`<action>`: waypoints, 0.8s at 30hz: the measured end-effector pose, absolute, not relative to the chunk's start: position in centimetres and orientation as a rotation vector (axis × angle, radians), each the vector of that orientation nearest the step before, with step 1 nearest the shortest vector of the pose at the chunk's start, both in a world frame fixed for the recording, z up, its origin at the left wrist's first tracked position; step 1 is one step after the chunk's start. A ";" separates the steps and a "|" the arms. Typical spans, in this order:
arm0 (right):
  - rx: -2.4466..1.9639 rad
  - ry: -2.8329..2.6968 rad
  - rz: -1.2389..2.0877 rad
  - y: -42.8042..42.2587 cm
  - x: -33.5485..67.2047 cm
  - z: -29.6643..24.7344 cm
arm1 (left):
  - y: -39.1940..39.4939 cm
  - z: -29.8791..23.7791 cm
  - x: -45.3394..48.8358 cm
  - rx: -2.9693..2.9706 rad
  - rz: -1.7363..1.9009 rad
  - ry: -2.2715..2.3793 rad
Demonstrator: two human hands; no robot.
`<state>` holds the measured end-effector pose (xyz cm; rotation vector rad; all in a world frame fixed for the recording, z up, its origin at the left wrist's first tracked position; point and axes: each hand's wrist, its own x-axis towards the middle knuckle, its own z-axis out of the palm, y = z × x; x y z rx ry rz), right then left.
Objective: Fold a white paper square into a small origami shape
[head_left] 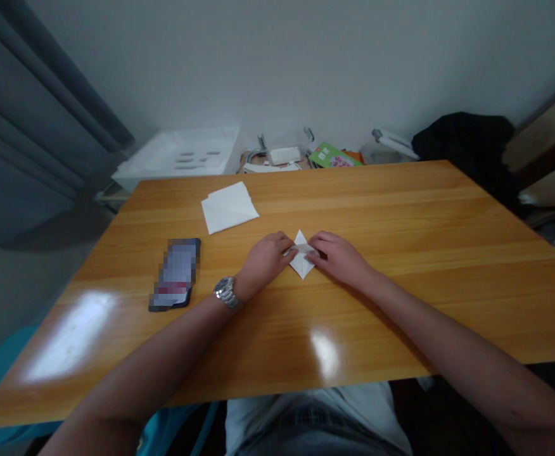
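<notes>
A small folded piece of white paper (303, 265), roughly diamond-shaped with creases, lies on the wooden table between my hands. My left hand (268, 256) pinches its left side, thumb on top and fingers curled at the edge. On the right side my right hand (337, 254) grips it in the same way. One pointed corner sticks out away from me and another towards me. The fingertips hide the paper's side corners. A metal watch (227, 292) is on my left wrist.
Loose white sheets (230, 208) lie at the back left of the table (401, 209). A phone (175, 272) rests left of my left forearm. Beyond the far edge are a white foam box (182, 152), a green booklet (332, 156) and a black cloth-like heap (462, 139).
</notes>
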<state>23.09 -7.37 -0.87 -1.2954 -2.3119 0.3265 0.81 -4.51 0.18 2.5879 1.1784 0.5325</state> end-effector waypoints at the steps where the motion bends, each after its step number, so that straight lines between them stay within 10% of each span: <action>1: -1.321 -2.330 0.311 -7.3 23.0 -0.8 | -4.5 0.2 0.8 2.587 0.529 1.183; 24: -1.834 -2.632 0.475 -2.4 20.8 3.8 | -3.0 1.6 1.7 2.519 0.290 1.319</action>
